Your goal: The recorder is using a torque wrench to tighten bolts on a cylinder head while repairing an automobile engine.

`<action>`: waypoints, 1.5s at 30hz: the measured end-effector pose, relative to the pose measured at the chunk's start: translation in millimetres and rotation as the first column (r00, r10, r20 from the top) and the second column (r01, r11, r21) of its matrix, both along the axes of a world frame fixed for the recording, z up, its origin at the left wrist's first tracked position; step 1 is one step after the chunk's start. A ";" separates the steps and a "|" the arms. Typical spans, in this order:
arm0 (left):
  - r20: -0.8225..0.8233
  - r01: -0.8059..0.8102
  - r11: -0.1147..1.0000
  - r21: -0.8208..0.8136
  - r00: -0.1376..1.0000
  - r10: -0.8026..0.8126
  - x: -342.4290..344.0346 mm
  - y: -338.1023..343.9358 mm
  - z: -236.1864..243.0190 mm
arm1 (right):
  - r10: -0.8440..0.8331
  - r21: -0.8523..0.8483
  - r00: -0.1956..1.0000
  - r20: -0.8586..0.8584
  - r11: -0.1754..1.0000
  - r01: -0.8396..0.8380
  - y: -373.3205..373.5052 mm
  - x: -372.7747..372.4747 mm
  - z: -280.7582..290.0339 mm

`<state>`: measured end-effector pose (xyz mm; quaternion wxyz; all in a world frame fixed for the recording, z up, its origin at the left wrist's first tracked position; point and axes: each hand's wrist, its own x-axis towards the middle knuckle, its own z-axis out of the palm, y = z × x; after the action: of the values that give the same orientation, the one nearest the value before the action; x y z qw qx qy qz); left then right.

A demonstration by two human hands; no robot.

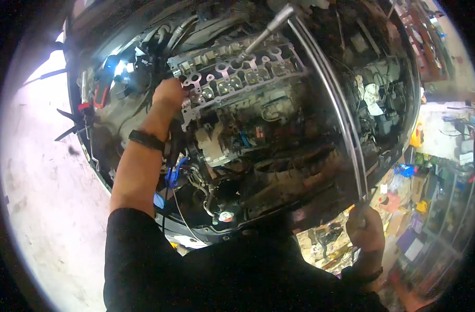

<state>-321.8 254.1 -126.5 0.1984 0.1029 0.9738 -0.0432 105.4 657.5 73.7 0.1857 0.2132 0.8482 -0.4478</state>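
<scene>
My left hand (168,92) is closed at the left end of the bare aluminium cylinder head (222,84); its fingertips are hidden, so I cannot make out what they grip. My right hand (365,229) grips the lower end of a long chrome wrench bar (328,91), which looks doubled, probably by blur. At its top the bar meets a shorter chrome extension (268,28) that slants down to the upper middle of the cylinder head, among its bolt holes and valve parts.
The dark engine bay's front edge (190,229) curves below. At left are a lit work lamp (122,67), a red-handled tool (101,91) and black clamps (70,122). Blue pliers-like objects (174,174) lie near my left forearm. A cluttered bench (445,135) and bins stand at right.
</scene>
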 end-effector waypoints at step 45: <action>-0.200 -0.009 0.508 0.861 0.914 0.354 12.1 -8.7 43.8 | 0.624 0.785 0.781 0.032 0.468 -0.406 0.5 -573.5 -115.6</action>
<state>-309.6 245.3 -82.7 -0.0504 0.0718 0.8947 0.4379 -468.1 658.0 -42.0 0.0937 -0.0589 0.9939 0.0025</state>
